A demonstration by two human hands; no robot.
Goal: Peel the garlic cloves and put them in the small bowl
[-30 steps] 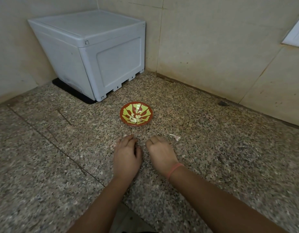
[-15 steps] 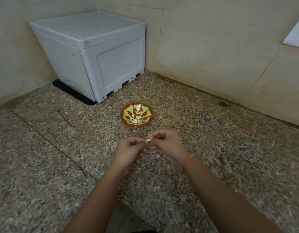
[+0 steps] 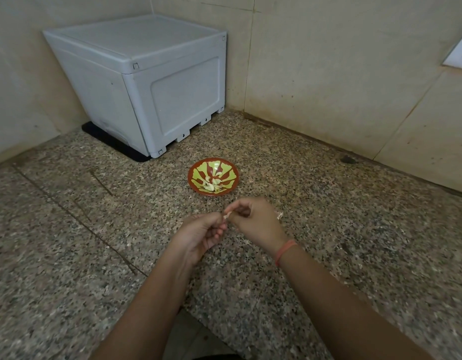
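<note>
A small red bowl with a yellow-green pattern sits on the granite counter and holds several peeled garlic cloves. Just in front of it, my left hand and my right hand meet above the counter. Both pinch one small pale garlic clove between their fingertips; most of it is hidden by the fingers. A scrap of garlic skin lies on the counter beside my right hand.
A grey plastic box on a black mat stands in the back left corner. Tiled walls close the counter at the back and right. The counter's front edge runs near my forearms.
My hands rose from the counter, where they rested with curled fingers, and came together holding a garlic clove. Since half a second ago they stay nearly still.
</note>
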